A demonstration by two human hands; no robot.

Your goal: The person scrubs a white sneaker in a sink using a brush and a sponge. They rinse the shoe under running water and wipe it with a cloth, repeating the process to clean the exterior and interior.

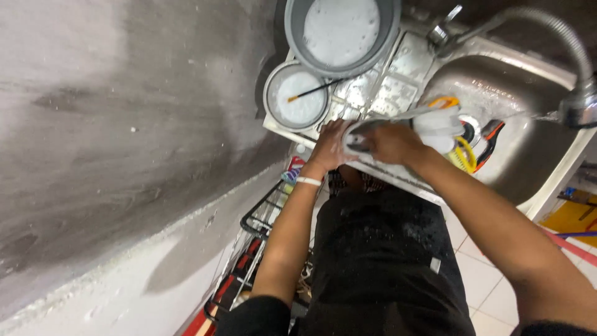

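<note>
A person in a black top with short sleeves, its front flecked with pale specks and bearing a small grey tag near the hem. Both forearms are bare; a thin white band (308,181) circles the wrist of the left hand (331,146).

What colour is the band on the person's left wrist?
White: a thin band just below the left hand, seen best in the head view.

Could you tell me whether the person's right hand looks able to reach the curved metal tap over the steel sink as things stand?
Probably yes, once freed: the right hand grips a white shoe at the steel sink edge, and nothing stands between it and the curved metal tap.
</note>
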